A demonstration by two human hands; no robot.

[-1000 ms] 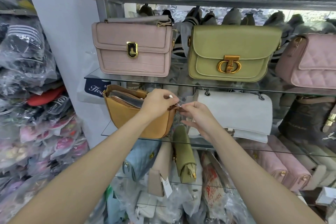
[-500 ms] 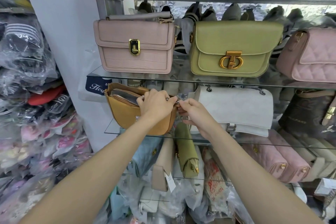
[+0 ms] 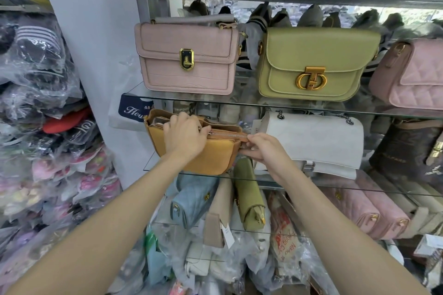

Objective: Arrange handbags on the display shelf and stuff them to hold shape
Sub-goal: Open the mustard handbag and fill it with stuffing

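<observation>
A mustard-yellow handbag (image 3: 211,155) stands on the middle glass shelf (image 3: 275,181), its top still open at the left end. My left hand (image 3: 184,136) lies over the bag's top, fingers curled on the zipper pull at mid-length. My right hand (image 3: 263,148) pinches the bag's right end where the silver zipper stops. The zipper runs closed between my two hands. A white chain-strap bag (image 3: 316,141) sits just right of it.
On the upper glass shelf (image 3: 239,100) stand a pink croc-textured bag (image 3: 187,57), an olive-green bag (image 3: 314,64) and a quilted pink bag (image 3: 414,74). Below lie more bags and plastic-wrapped stock. Bagged goods pile up at the left (image 3: 40,127).
My left hand has slid leftward along the bag's top, drawing the zipper closed behind it. My right hand has stayed at the bag's right end. The camera view rose slightly.
</observation>
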